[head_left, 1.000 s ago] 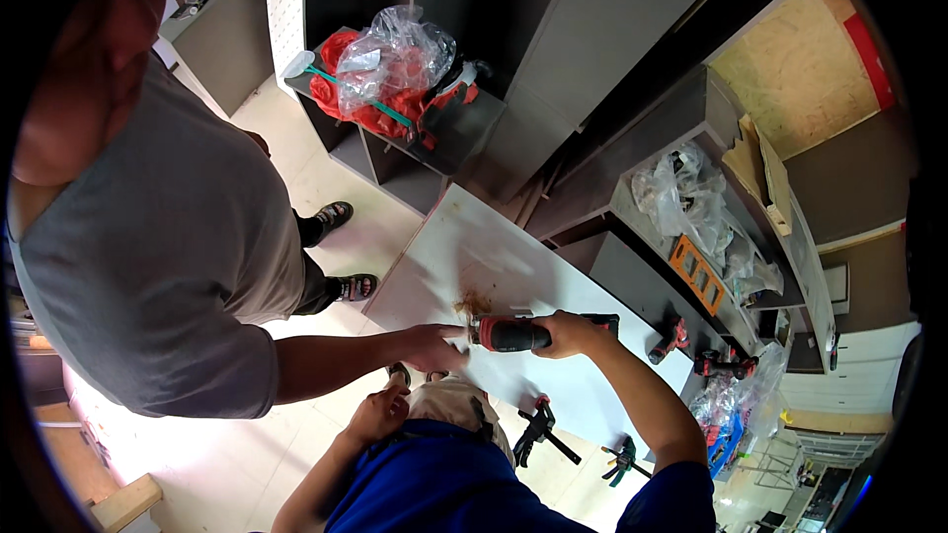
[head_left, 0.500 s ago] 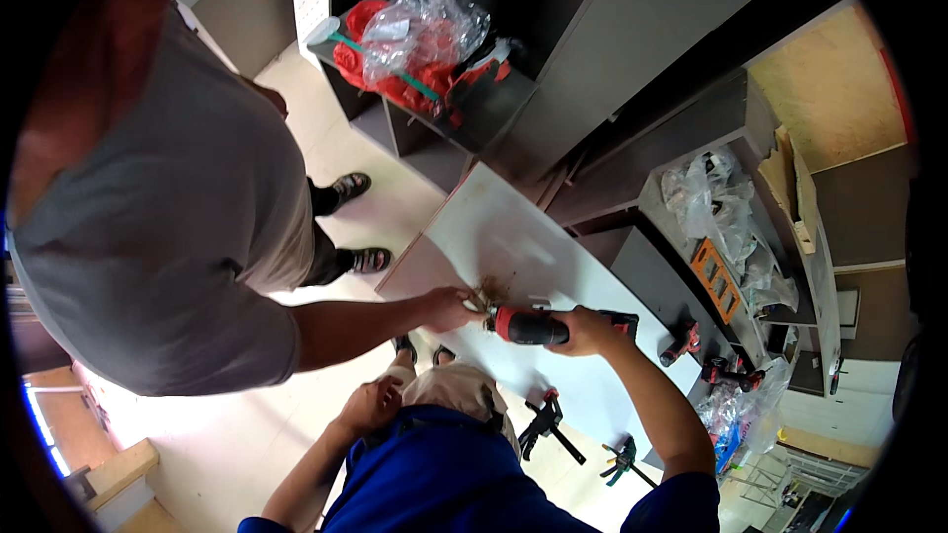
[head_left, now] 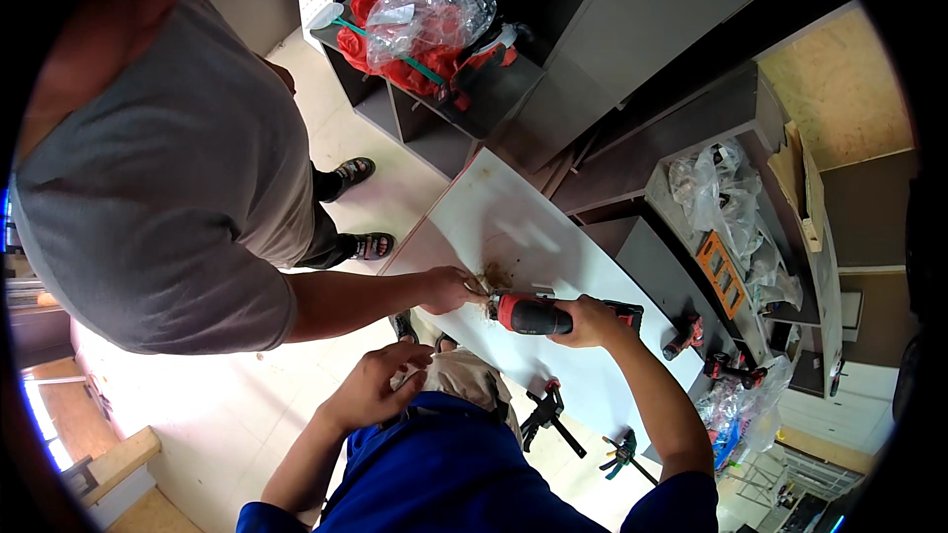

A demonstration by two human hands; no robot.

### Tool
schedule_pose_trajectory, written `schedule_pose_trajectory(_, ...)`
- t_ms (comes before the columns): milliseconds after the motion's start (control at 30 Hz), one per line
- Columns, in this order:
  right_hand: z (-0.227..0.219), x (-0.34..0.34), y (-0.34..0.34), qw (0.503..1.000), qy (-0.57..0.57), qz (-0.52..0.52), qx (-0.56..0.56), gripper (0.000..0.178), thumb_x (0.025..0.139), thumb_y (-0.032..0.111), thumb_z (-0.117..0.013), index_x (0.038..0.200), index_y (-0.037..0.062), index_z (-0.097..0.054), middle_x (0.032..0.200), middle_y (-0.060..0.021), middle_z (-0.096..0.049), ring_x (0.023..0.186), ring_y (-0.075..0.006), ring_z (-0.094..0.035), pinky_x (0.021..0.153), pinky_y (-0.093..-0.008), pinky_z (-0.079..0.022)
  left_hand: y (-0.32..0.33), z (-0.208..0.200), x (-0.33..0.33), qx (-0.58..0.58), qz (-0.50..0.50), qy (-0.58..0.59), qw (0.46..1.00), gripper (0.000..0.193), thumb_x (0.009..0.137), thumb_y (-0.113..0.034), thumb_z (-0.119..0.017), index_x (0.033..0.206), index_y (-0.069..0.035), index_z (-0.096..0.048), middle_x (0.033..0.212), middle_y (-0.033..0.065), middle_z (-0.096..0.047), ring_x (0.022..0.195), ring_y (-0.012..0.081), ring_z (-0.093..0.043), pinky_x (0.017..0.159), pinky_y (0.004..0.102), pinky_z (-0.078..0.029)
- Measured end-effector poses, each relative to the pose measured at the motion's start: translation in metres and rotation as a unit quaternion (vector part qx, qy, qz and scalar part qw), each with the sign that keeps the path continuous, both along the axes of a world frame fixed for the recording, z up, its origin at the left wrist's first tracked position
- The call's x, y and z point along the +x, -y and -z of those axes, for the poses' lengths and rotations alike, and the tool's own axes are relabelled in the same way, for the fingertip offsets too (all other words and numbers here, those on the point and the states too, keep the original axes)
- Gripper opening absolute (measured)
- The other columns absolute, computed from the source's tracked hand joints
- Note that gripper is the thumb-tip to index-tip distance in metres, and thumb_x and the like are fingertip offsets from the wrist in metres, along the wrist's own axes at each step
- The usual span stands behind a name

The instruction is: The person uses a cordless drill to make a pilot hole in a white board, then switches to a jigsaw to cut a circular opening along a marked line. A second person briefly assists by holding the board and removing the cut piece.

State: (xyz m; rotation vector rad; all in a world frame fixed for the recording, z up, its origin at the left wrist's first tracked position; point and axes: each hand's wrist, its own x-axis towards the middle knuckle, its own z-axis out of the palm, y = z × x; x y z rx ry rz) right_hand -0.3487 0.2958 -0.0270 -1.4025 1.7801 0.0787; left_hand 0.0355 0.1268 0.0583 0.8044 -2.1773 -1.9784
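Note:
My right hand is wrapped round a red-and-black cordless power tool, lying level over a white panel. The tool's front end points left, to a small heap of brown dust on the panel. A co-worker's hand reaches in from the left, its fingertips right beside the tool's tip; whether they touch it, or hold something small there, I cannot tell. In front of my waist, my left hand hangs in the air with loosely bent fingers apart and nothing visible in it.
Clamps grip the panel's near edge. Cordless drills lie at its right end. Beyond stand dark cabinets with plastic wrap and an orange level. A red bag rests on a low cabinet at the back. The co-worker stands left.
My left hand has lifted a little away from my lap, its fingers spreading somewhat. The tool and the co-worker's hand stay together at the dust heap. The whole view has shifted slightly.

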Motion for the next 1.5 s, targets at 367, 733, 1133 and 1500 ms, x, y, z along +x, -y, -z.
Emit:
schedule_pose_trajectory(367, 0.009, -0.004, 0.001, 1.0, 0.011, -0.015, 0.011, 0.04, 0.077, 0.032, -0.076, 0.11, 0.0098, -0.07, 0.091, -0.0182, -0.075, 0.088, -0.0405, -0.071, 0.082, -0.0482, -0.057, -0.022, 0.024, 0.014, -0.05, 0.064, 0.074, 0.994, 0.032, 0.092, -0.007, -0.064, 0.122, 0.004, -0.063, 0.104, 0.0204, -0.071, 0.096, 0.0313, -0.073, 0.087, 0.0394, -0.058)
schedule_pose_trajectory(733, 0.0, 0.0, 0.003, 0.999, 0.025, 0.028, 0.001, 0.026, 0.077, 0.025, -0.072, 0.096, 0.007, -0.07, 0.09, -0.0206, -0.074, 0.087, -0.0415, -0.071, 0.08, -0.0488, -0.057, -0.029, 0.03, 0.023, -0.055, 0.071, 0.117, 0.989, 0.036, 0.093, -0.016, -0.062, 0.124, 0.001, -0.062, 0.106, 0.0198, -0.07, 0.1, 0.0335, -0.071, 0.09, 0.042, -0.056)
schedule_pose_trajectory(1133, -0.001, 0.001, 0.004, 0.999, 0.035, 0.031, 0.01, 0.033, 0.075, 0.024, -0.074, 0.104, 0.0078, -0.072, 0.091, -0.0194, -0.074, 0.088, -0.0396, -0.071, 0.083, -0.0455, -0.057, -0.039, 0.043, 0.035, -0.054, 0.059, 0.112, 0.991, 0.033, 0.093, -0.016, -0.062, 0.121, 0.002, -0.062, 0.104, 0.0202, -0.07, 0.098, 0.0339, -0.071, 0.087, 0.0418, -0.057)
schedule_pose_trajectory(1500, 0.014, -0.005, -0.003, 0.999, 0.03, 0.016, -0.021, 0.035, 0.075, 0.023, -0.076, 0.105, 0.0065, -0.071, 0.091, -0.0202, -0.074, 0.088, -0.0409, -0.071, 0.081, -0.0455, -0.056, -0.04, 0.05, 0.039, -0.048, 0.057, 0.12, 0.99, 0.034, 0.092, -0.015, -0.063, 0.122, 0.0, -0.061, 0.101, 0.0193, -0.072, 0.096, 0.0343, -0.072, 0.086, 0.0419, -0.057)
